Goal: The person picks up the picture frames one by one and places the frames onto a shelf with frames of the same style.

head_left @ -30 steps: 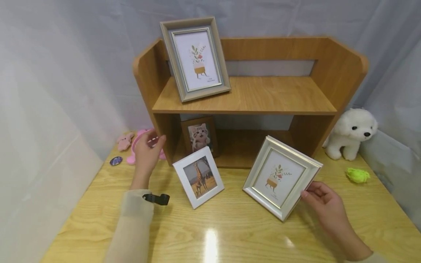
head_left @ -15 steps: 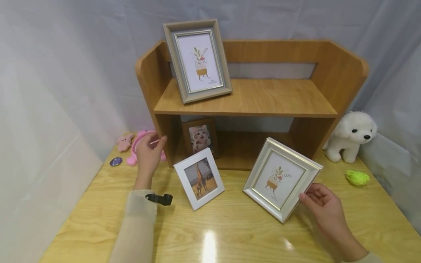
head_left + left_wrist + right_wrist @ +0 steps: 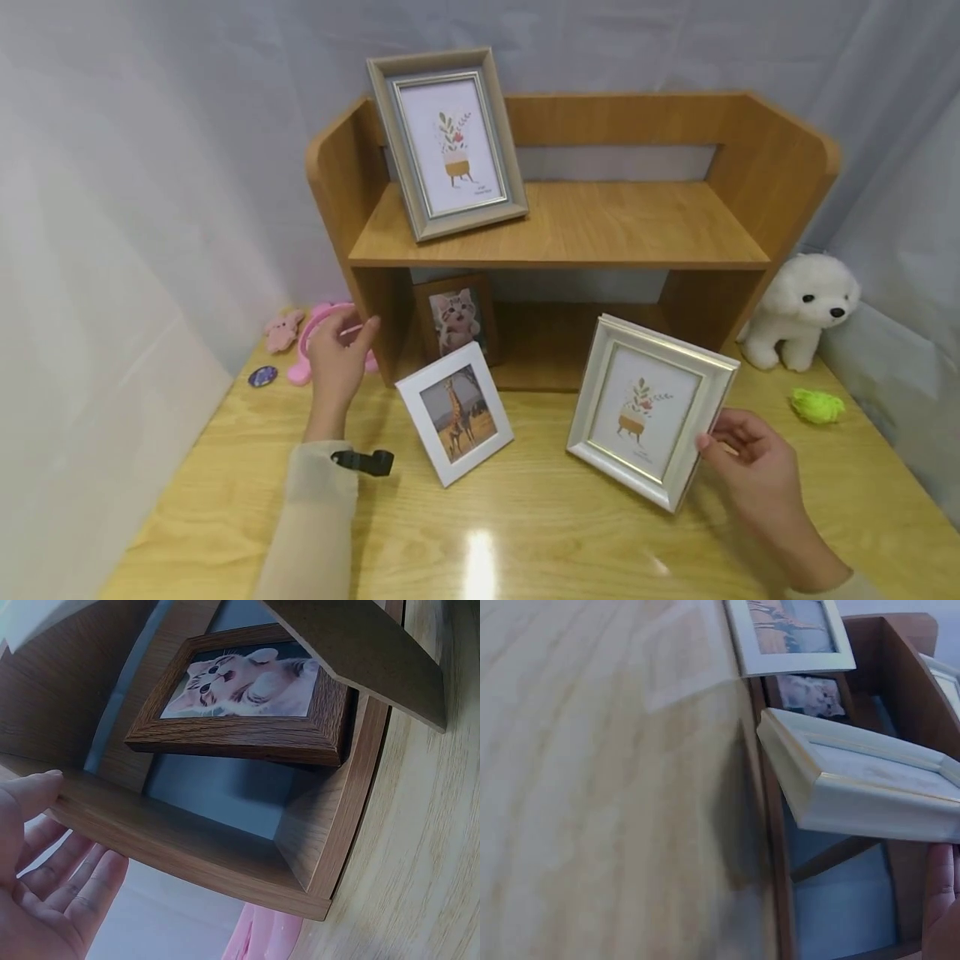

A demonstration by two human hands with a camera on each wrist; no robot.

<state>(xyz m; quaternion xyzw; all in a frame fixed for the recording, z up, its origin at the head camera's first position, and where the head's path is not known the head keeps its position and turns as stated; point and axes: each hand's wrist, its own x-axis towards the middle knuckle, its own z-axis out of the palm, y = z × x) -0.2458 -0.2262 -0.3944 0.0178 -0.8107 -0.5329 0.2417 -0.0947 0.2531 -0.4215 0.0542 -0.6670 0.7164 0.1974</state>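
My right hand (image 3: 761, 479) pinches the right edge of a cream picture frame (image 3: 581, 425) with a gold inner line and a potted-plant print. That frame is tilted in front of the shelf's lower right part; its underside shows in the right wrist view. Fingers of the right hand (image 3: 941, 885) lie along its edge. By the shelf's left side panel (image 3: 367, 308) is my left hand (image 3: 336, 362), its fingers relaxed and its thumb at the panel's front edge. In the left wrist view, the left hand's fingertips (image 3: 109, 874) meet the panel's outer edge.
A white giraffe frame (image 3: 422, 425) stands before the wooden shelf (image 3: 622, 221). A brown kitten frame (image 3: 429, 321) is inside below; a grey-beige frame (image 3: 506, 133) leans above. Pink items (image 3: 303, 367) lie left; a plush dog (image 3: 813, 287) and a yellow-green fuzzy thing (image 3: 817, 406) are right.
My right hand and the cream frame have shifted slightly right, and the frame has turned a little more upright. My left hand stays by the side panel.
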